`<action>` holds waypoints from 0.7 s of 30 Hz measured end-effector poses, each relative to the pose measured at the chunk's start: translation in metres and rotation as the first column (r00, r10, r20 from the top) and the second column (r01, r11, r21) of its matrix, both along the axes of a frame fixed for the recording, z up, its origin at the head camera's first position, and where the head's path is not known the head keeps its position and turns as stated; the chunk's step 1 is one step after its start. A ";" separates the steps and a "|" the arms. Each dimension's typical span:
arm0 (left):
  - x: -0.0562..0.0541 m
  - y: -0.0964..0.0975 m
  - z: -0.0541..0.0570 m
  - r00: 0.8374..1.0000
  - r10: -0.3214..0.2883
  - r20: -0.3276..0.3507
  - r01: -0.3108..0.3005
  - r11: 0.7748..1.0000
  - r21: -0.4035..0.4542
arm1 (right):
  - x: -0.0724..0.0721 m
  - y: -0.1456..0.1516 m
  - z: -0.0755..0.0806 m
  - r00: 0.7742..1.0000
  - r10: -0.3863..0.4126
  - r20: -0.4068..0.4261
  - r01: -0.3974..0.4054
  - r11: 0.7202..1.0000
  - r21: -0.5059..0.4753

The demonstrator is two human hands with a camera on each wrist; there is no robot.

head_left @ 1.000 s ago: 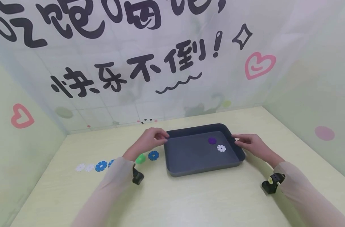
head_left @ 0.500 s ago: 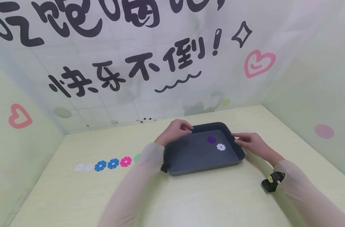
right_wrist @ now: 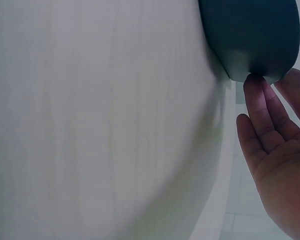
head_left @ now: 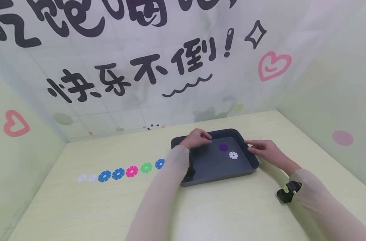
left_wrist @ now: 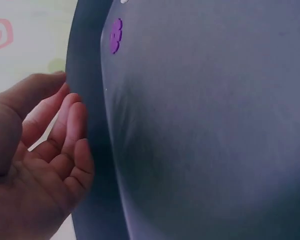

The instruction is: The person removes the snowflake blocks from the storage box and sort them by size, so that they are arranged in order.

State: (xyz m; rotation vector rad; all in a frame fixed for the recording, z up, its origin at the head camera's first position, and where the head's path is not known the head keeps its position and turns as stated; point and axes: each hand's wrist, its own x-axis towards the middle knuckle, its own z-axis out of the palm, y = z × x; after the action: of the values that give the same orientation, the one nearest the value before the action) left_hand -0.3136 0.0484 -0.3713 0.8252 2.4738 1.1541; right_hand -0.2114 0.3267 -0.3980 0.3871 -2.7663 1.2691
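A dark grey tray (head_left: 219, 169) lies on the table, holding a purple snowflake disc (head_left: 223, 147) and a white snowflake disc (head_left: 233, 152). My left hand (head_left: 197, 138) hovers over the tray's back left part, fingers loosely curled. The left wrist view shows nothing in that left hand (left_wrist: 45, 150), with the purple disc (left_wrist: 116, 36) some way beyond its fingertips. At the right rim, my right hand (head_left: 268, 152) pinches the tray between thumb and fingers. From the right wrist, the fingers (right_wrist: 257, 102) press the tray's outer wall (right_wrist: 252, 35).
Left of the tray runs a row of snowflake discs: two white ones, then blue ones, a pink disc (head_left: 128, 172), a green disc (head_left: 143, 168) and another blue disc (head_left: 157, 164) partly behind the left sleeve. A printed wall (head_left: 146, 110) rises behind the table.
My left hand has let go of the tray's left edge and moved right, over the tray. The right hand keeps its hold on the right rim. Both discs inside stay put.
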 end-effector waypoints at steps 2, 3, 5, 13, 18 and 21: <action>-0.001 0.004 -0.002 1.000 -0.015 0.023 0.016 1.000 -0.015 | -0.001 0.000 0.000 1.000 0.000 0.000 0.000 1.000 0.005; -0.001 0.006 -0.003 0.999 -0.020 0.030 0.021 1.000 -0.022 | 0.000 0.000 0.000 1.000 -0.003 0.000 0.003 1.000 0.007; -0.001 0.011 -0.005 0.999 -0.018 0.036 0.018 1.000 -0.021 | 0.000 -0.001 0.001 1.000 -0.005 0.002 0.005 1.000 0.003; -0.001 0.031 -0.016 0.998 0.018 0.066 -0.019 1.000 0.017 | 0.001 -0.001 0.002 1.000 -0.008 0.021 0.008 1.000 -0.030; -0.003 0.040 -0.021 0.997 0.015 0.072 -0.016 1.000 0.018 | -0.001 0.001 0.001 1.000 -0.018 0.018 0.018 1.000 -0.012; -0.006 0.044 -0.025 0.997 -0.002 0.073 0.002 1.000 0.005 | -0.002 0.002 -0.001 1.000 -0.020 0.013 0.020 1.000 -0.007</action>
State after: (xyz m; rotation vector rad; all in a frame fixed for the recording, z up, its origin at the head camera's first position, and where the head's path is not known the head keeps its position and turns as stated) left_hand -0.3200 0.0925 -0.3964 0.7725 2.4114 1.1694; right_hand -0.2137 0.3285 -0.3986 0.3511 -2.7676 1.2816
